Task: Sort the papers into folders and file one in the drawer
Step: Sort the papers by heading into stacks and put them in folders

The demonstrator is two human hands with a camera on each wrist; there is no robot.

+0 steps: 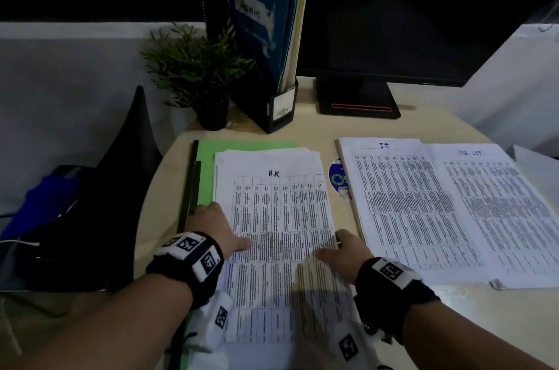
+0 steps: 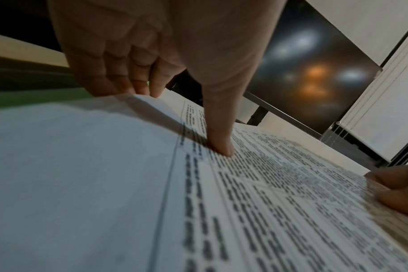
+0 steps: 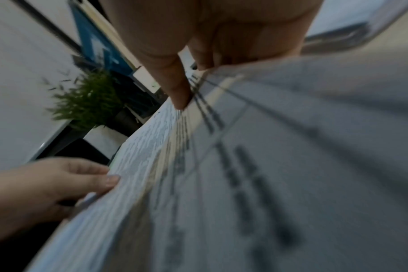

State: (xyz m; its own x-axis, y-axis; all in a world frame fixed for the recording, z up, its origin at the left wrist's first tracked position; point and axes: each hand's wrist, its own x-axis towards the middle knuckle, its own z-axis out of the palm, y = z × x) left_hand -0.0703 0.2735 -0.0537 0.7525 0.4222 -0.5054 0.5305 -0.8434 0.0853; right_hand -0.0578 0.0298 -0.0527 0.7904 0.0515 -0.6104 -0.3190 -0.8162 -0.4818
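At lower centre of the head view, the paper stack [image 1: 272, 218] lies on the green folder [image 1: 205, 170]; left hand [image 1: 214, 227] and right hand [image 1: 344, 251] grasp its side edges, thumbs on top.

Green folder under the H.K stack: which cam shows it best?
Head view. The green folder lies open under the H.K papers, its left and far margins in plain sight. The left wrist view catches only a blurred green strip past the paper edge. In the right wrist view the papers and blur hide it.
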